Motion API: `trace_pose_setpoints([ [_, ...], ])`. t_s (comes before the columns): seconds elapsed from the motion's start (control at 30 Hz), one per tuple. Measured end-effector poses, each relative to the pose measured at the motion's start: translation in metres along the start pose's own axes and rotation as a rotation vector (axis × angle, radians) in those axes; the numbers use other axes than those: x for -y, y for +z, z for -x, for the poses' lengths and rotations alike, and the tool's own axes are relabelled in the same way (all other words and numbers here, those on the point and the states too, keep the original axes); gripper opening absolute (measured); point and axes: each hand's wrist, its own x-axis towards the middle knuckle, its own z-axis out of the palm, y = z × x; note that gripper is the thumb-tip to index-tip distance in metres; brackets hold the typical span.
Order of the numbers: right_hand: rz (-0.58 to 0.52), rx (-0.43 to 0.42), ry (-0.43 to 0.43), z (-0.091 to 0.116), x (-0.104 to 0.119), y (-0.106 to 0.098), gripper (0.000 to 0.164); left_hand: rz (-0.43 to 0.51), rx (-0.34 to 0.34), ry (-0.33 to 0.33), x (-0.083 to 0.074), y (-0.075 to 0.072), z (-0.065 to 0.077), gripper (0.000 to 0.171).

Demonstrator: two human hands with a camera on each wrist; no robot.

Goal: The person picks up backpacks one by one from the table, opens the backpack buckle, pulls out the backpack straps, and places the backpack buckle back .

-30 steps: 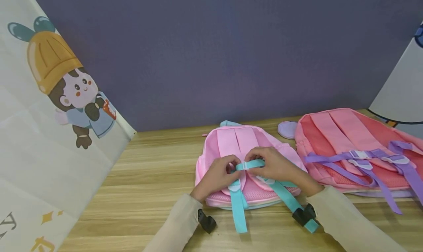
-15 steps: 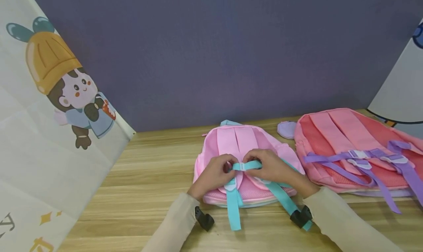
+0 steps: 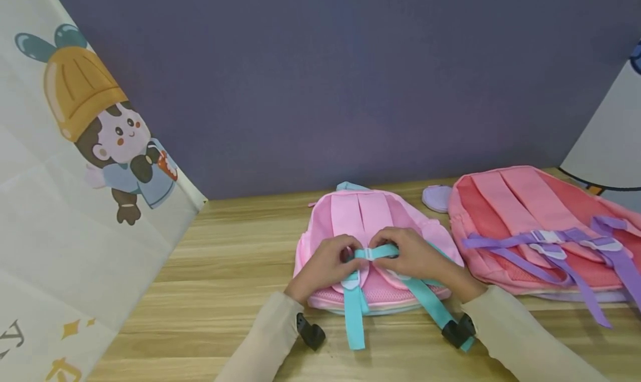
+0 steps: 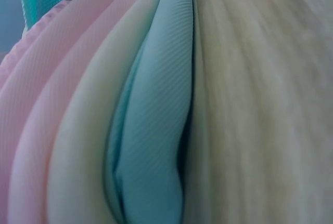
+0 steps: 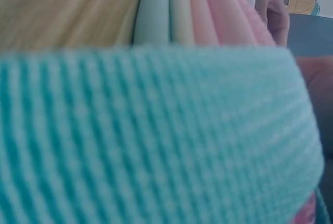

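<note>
A small pink backpack point(image 3: 395, 209) lies with its shoulder straps facing up. Across its middle runs a short teal chest strap point(image 3: 385, 251) with a white buckle point(image 3: 369, 253). My left hand point(image 3: 328, 262) pinches the strap just left of the buckle. On the other side, my right hand point(image 3: 413, 254) pinches it between thumb and fingers. Two teal webbing tails point(image 3: 354, 321) hang from the bag's lower straps towards me. In the left wrist view the bag's layered edge point(image 4: 78, 130) fills the left half. A teal strap point(image 5: 156, 135) blocks much of the right wrist view.
A larger coral backpack point(image 3: 476, 209) with purple straps point(image 3: 583, 293) lies to the right. Between the bags, at the back, sits a small lilac pouch point(image 3: 436, 198). A dark panel point(image 3: 320, 93) rises behind the wooden table point(image 3: 215, 282); a printed sheet point(image 3: 40, 221) stands left.
Both hands, with the strap and buckle, have shifted slightly left over the last second. The left teal tail has swung a little left. Both hands keep their pinch.
</note>
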Motion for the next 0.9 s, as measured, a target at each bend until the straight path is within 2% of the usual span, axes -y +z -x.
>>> trace_pose_setpoints([
  [0.2, -0.017, 0.021, -0.003, -0.0001, 0.0012, -0.0028, 0.021, -0.016, 0.01, -0.009, -0.0001, -0.0002, 0.0004, 0.012],
  [0.47, -0.009, 0.022, 0.016, 0.0006, 0.0017, -0.0049, 0.022, -0.038, 0.03, -0.063, -0.004, -0.0013, 0.0007, 0.012],
  [0.9, -0.01, 0.047, 0.008, 0.0011, 0.002, -0.0051, 0.022, -0.062, 0.053, -0.076, -0.0031, -0.0014, -0.0003, 0.021],
])
